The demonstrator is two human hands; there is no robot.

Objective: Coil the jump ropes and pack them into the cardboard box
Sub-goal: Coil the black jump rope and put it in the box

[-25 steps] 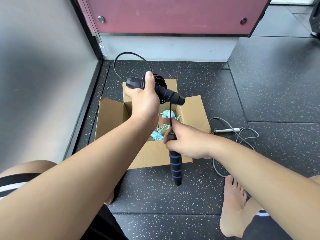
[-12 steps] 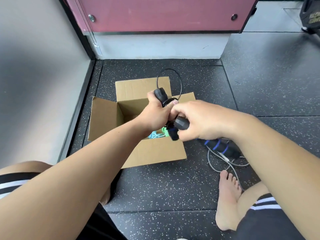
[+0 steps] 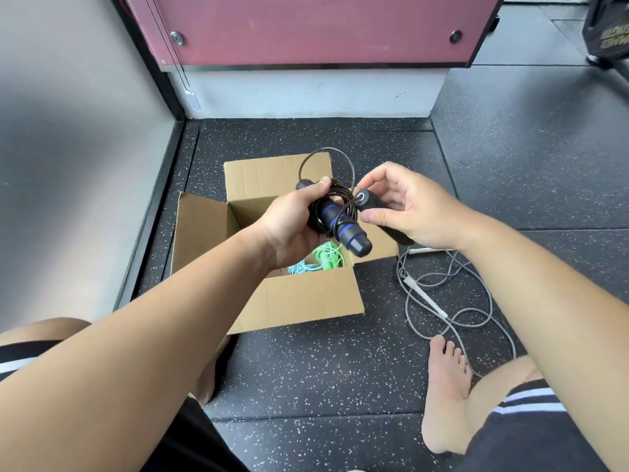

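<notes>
Both handles (image 3: 354, 238) gripped: left hand (image 3: 289, 223), right hand (image 3: 408, 206); bag (image 3: 609, 28) lettering illegible.

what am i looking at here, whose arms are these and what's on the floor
There is no machine here: a person wears a camera on the head, so you look down at their own arms. The left hand grips a black jump rope by one handle, the cord wound around it. The right hand pinches the rope's other handle. Below them an open cardboard box sits on the floor, with green and pale blue ropes inside. A grey rope lies loose on the floor beside the box.
</notes>
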